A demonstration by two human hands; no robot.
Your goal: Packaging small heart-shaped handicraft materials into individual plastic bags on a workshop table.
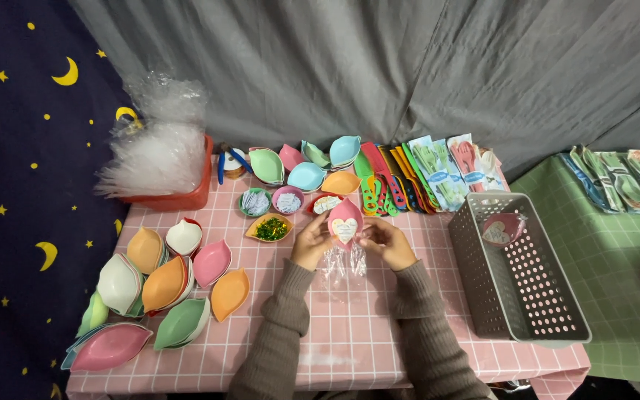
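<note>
Centre of the frame, just above the middle of the pink checked table [379, 326]: both hands hold one pink leaf-shaped dish [345, 221] upright between them. A white heart-shaped card sits inside it. A clear plastic bag [344, 268] hangs from the dish down toward the table.

Left hand [311, 241]: fingers curled, pinching the dish's left edge through the bag. Right hand [385, 241]: the same on the right edge, thumb in front. Neither hand is spread flat.

Handling, as a judgement: the dish looks like thin moulded plastic, light and stiff, smooth enough to slip inside the film. The bag is soft, crinkly and slick; gripping film alone would let the dish slide. Best hold seems to be at the two long rims, near the widest part, pressing film against plastic. The card looks loose, so tilting may tip it out.

Around it:
- left of frame, stacks of the same dishes [163, 285] in orange, green, white and pink;
- upper left, a red bin [187, 198] heaped with clear bags;
- behind the hands, small bowls of paper bits and a yellow dish of green glitter [270, 228];
- right, a grey perforated basket [550, 311] with one bagged pink dish at its far end;
- along the back, packets of coloured cutlery [438, 170].
</note>
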